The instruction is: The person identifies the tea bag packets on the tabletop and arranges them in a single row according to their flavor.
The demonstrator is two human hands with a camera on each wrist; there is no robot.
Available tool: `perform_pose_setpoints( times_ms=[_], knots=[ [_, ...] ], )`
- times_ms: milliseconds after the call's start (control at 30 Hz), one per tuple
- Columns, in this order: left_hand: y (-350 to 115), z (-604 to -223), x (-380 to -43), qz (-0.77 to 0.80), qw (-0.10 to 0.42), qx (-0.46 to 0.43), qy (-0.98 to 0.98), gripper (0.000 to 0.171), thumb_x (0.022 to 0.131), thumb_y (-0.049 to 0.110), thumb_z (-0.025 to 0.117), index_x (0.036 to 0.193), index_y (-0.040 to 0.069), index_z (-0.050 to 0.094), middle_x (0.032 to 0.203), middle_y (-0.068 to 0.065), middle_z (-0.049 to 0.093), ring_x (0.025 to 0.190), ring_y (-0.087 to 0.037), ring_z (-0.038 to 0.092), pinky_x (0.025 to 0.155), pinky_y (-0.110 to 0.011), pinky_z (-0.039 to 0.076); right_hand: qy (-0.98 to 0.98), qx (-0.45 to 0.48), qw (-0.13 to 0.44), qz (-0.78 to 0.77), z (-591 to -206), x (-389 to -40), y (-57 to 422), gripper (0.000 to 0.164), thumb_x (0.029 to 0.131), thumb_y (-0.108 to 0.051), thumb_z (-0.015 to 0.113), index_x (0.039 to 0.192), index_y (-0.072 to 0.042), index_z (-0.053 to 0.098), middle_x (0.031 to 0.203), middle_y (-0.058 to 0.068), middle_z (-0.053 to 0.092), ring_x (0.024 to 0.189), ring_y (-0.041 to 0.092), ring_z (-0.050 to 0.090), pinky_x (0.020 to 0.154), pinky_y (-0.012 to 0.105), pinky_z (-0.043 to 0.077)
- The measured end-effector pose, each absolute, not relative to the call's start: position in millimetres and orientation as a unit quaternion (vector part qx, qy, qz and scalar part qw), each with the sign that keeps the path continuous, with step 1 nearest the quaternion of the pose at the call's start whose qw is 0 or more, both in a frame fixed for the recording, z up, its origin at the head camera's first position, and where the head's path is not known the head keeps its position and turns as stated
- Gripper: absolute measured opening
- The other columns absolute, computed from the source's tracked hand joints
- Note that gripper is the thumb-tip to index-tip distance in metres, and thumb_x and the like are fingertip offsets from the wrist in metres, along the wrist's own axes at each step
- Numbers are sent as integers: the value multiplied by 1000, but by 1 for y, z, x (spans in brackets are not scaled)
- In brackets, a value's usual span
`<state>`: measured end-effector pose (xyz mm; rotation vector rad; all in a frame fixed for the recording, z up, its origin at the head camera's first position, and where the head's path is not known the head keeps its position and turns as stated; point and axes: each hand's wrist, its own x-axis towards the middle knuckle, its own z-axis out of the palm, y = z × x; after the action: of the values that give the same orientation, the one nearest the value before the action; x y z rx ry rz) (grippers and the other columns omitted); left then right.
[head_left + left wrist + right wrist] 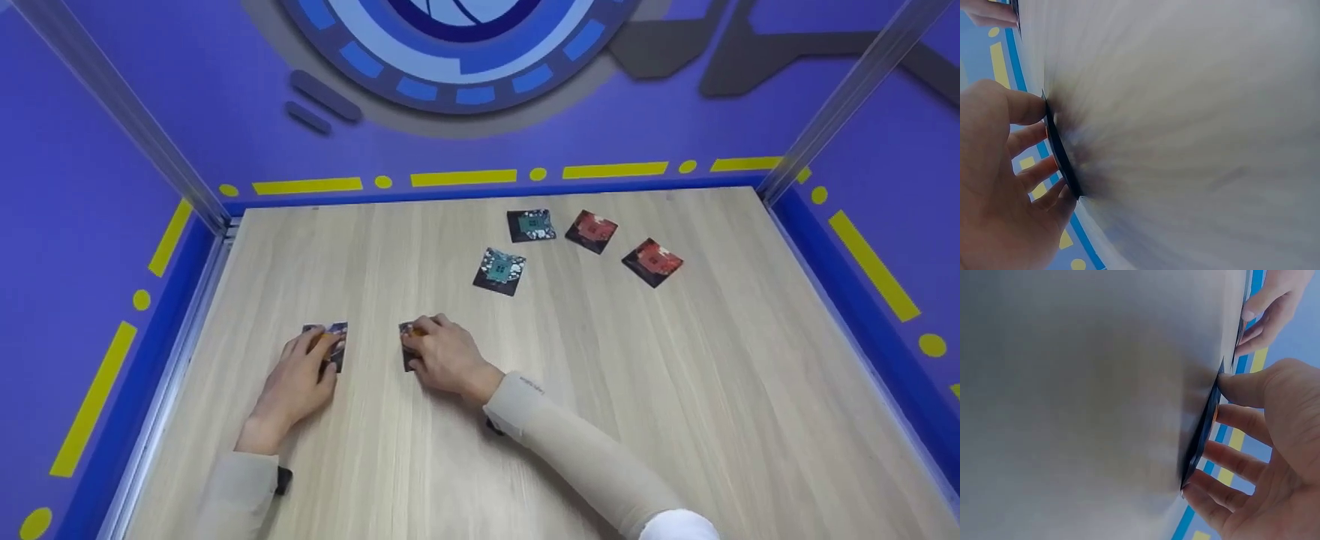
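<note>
My left hand (296, 379) rests over a small, flat square packet (341, 346) on the left part of the table, its thumb and fingertips gripping toward opposite edges. In the left wrist view the dark packet (1060, 149) shows edge-on under those fingers. A second, similar packet (406, 360) lies a short gap to the right. My right hand (450, 360) holds that one with bent fingers and thumb, covering most of it. Orange shows on the top of this packet (1203, 433) in the right wrist view, where it lies close against the tabletop.
Farther back on the wooden table (675, 412) lie two dark packets with teal print, one behind (532, 225) and one nearer (500, 271). Two red-printed packets, a left one (592, 230) and a right one (653, 262), lie beside them. Purple walls (480, 150) enclose the table.
</note>
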<state>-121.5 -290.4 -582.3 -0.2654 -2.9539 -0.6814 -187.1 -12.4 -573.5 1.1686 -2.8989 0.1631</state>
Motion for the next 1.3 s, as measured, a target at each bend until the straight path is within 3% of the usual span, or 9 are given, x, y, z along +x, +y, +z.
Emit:
perform_pose_setpoints(
  times_ms=[633,1300],
  knots=[
    [-292,-582,-118,-208,29,-68,-975,49,102,11,63,150,5,59,158,-28,47,148,-51,42,118,-68,41,-945,324,-1,38,-576,-172,-85,39,104,-44,64,140,-30,72,140,1,63,119,23,62,96,32,60],
    [-290,-581,-121,-208,32,-74,-975,49,102,10,65,149,3,59,158,-29,48,147,-52,43,118,-69,40,-950,312,8,14,-578,-172,-113,40,105,-48,60,141,-34,70,140,1,62,114,20,59,89,30,58]
  ],
)
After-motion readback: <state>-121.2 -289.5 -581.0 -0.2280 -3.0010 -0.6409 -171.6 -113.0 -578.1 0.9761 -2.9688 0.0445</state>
